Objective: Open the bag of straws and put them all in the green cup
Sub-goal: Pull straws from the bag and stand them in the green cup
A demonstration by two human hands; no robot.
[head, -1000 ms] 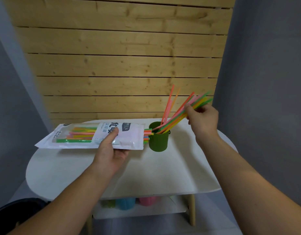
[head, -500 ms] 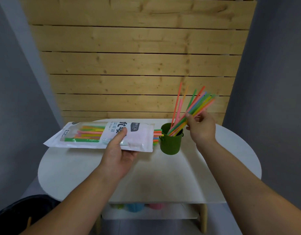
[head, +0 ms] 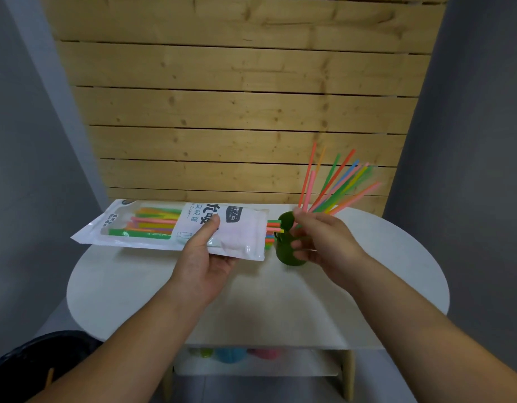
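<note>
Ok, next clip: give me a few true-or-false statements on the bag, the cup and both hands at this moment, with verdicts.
1. The left hand grips the bag, thumb on top. True.
2. The bag is empty. False: coloured straws lie inside it, and some ends poke out of its open end.
3. The green cup holds no straws yet. False: a fan of straws stands in it, leaning to the right.
4. The right hand is in front of the green cup and hides part of it. True.
</note>
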